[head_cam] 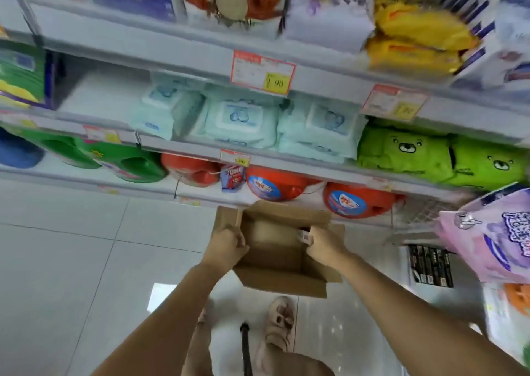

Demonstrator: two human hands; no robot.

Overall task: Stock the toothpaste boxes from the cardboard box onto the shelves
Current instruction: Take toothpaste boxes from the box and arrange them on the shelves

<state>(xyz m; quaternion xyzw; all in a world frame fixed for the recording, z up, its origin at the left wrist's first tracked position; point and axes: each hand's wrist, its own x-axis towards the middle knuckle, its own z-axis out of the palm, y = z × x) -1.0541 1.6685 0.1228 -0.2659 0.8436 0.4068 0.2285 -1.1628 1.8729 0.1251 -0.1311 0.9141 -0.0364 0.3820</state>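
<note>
An open brown cardboard box [279,263] hangs in front of me above the white floor, flaps spread. My left hand [226,246] grips its left wall, fingers curled over the rim. My right hand [324,245] grips the right wall beside a small barcode label [305,236]. The inside of the box looks bare; I see no toothpaste boxes in it. The shelves [200,146] stand just beyond the box.
The shelves hold wet-wipe packs [238,120], green bear packs [438,157], red detergent jugs [272,187] and green jugs [114,157]. Tissue packs and yellow bags [415,37] sit higher up. Pink packs [493,232] jut in at right. White tiles lie to the left.
</note>
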